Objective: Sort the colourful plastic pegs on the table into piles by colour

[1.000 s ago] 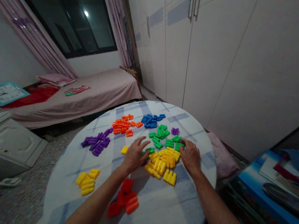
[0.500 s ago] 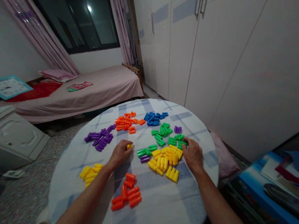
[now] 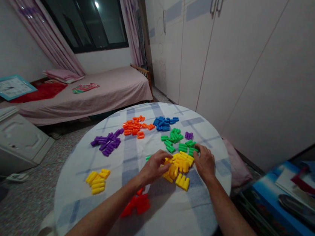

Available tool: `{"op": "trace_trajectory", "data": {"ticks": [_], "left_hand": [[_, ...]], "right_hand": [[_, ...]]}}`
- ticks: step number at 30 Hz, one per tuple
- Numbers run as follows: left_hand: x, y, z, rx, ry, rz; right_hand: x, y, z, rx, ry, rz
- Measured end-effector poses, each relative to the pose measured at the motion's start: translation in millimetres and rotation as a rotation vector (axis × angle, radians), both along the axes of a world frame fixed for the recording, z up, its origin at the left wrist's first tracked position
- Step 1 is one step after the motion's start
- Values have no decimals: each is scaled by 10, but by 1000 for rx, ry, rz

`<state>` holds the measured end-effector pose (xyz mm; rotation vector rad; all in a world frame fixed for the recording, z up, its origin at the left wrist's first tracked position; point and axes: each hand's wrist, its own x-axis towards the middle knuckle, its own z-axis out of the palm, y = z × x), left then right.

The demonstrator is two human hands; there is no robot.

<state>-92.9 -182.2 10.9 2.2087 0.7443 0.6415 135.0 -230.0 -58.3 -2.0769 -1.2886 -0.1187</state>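
Note:
My left hand (image 3: 154, 167) is over the left edge of a pile of yellow plastic blocks (image 3: 181, 161), thumb and forefinger curled round a yellow block (image 3: 168, 160). The hand covers part of the pile and most of a few green blocks beside it. My right hand (image 3: 204, 163) rests on the cloth at the pile's right, fingers bent and slightly apart, fingertips against green blocks (image 3: 192, 151). More green blocks (image 3: 176, 135) lie just beyond. Red blocks (image 3: 140, 204), blurred, sit below my left forearm, which partly hides them.
On the round cloth-covered table (image 3: 162, 224) lie orange blocks (image 3: 133, 126), blue blocks (image 3: 162, 123), purple blocks (image 3: 107, 142), a small purple group (image 3: 189, 135) and another yellow group (image 3: 96, 181). A bed (image 3: 115, 86) and wardrobe (image 3: 192, 61) stand behind.
My left hand has moved right, from the table's middle to the large yellow pile, and now covers the nearby green and purple blocks. My right hand stays beside the green blocks.

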Motion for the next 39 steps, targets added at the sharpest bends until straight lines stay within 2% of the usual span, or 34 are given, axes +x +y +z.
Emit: {"op": "trace_trajectory", "data": {"ticks": [3, 6, 10, 13, 17, 20, 27, 32, 39], "left_hand": [[197, -140, -65, 179, 73, -128], [269, -156, -119, 260, 130, -153], [117, -23, -91, 285, 115, -104], [-132, 145, -62, 303, 192, 15], [-453, 327, -115, 211, 400, 128], [-558, 370, -180, 145, 425, 135], [-508, 351, -195, 161, 417, 125], [-532, 330, -246, 99, 441, 198], [-626, 327, -303, 7, 365, 243]], "right_hand": [[4, 3, -8, -1, -2, 4], [2, 5, -23, 1, -3, 14], [-4, 4, -25, 0, 0, 9], [-10, 0, -5, 2, 15, 10], [-20, -3, 22, 0, 26, 8], [-20, -4, 26, 4, 26, 4], [-3, -4, 0, 2, 9, 12], [11, -4, -16, -1, -2, 17], [19, 5, -12, 1, 6, 18]]}}
